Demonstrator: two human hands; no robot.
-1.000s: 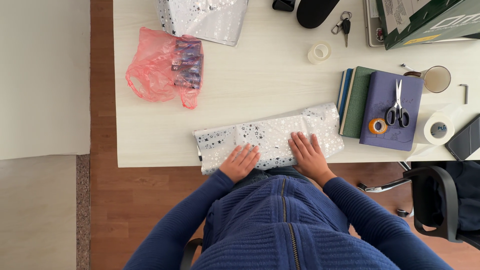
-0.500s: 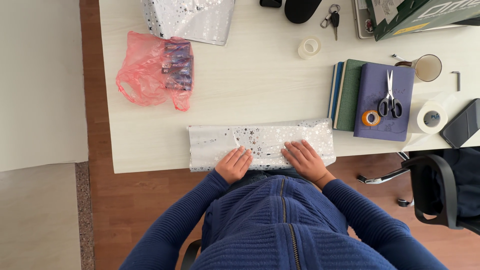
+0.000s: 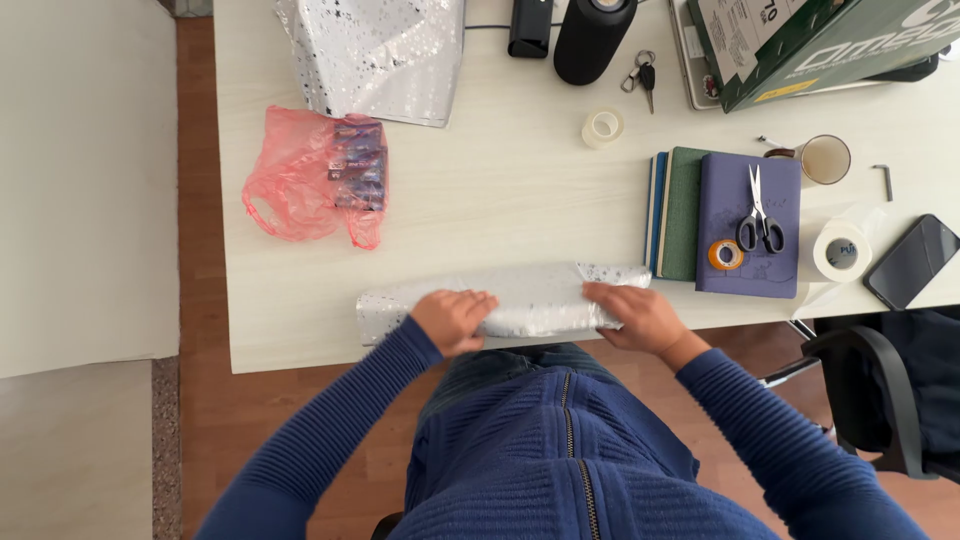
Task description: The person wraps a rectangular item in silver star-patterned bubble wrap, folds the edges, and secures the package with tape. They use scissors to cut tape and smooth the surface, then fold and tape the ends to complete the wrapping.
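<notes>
- Rolling is what changed vs. 1 s ago: the long silver parcel with star-print wrapping paper [image 3: 520, 305] was a wide flat shape, now it is narrower and the loose paper is folded over the top. In my judgement the wrap is closing round the item, but no tape is on it yet.
- Left hand [image 3: 455, 320] is curled over the parcel's left-middle part, fingers closed on the paper. Right hand [image 3: 640, 318] lies flatter on the right end, pressing, not a full grasp.
- Parcel sits at the near edge of the pale wooden desk [image 3: 500, 200], centre.
- Far left: pink thin plastic bag with small purple packs [image 3: 320, 175]; behind it a spare silver star-print sheet [image 3: 375, 55].
- Far right: dark green cardboard box with white and yellow labels [image 3: 820, 45].
- Right: purple notebook [image 3: 740, 270] w/ black-handled scissors [image 3: 758, 215] and orange tape roll [image 3: 726, 254]; clear tape roll [image 3: 602, 128] farther back.
</notes>
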